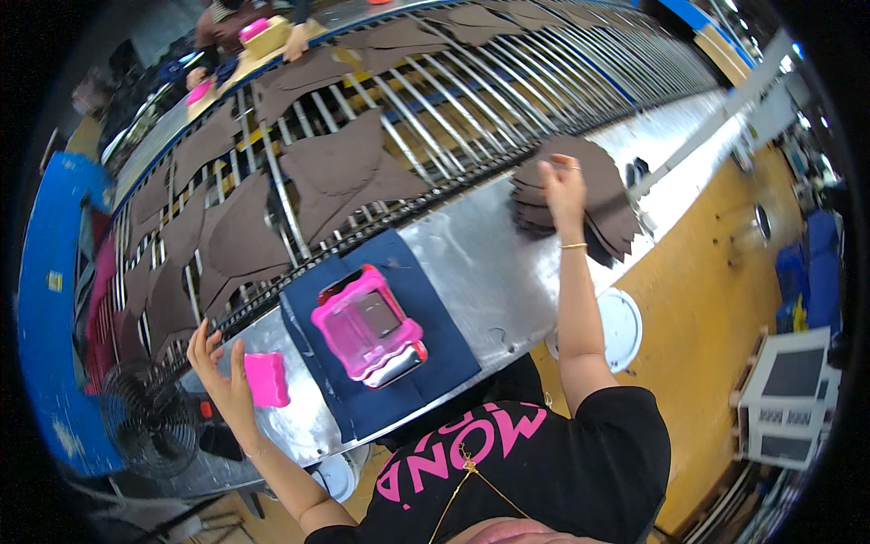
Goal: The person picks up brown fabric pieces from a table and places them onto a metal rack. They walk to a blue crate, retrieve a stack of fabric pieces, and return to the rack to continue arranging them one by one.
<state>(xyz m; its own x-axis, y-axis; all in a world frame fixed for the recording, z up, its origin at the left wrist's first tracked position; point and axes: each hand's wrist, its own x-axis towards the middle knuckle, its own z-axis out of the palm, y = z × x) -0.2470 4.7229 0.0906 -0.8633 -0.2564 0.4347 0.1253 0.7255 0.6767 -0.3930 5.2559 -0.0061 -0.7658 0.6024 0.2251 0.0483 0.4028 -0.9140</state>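
Observation:
My left hand point(217, 370) is raised at the near left of the metal table, its fingers spread and nothing in them. Beside it lies a small pink wavy-edged block point(266, 380). My right hand point(565, 186) is over a fanned stack of brown sheet pieces point(609, 204), fingers loosely bent and thumb apart; whether it touches the top piece is hard to make out. Between my hands, a pink scalloped frame-like tool point(349, 331) with a see-through middle rests on a dark blue mat point(426, 349). A shiny, red-edged part shows under its near edge.
Beyond the metal table point(471, 245) runs a conveyor of metal bars point(471, 109) carrying several brown cut pieces point(335, 168). A black fan point(149, 412) stands at the left. Across the conveyor, another person's hand point(295, 43) is near a pink-topped block. A white round stool point(620, 328) stands below the table.

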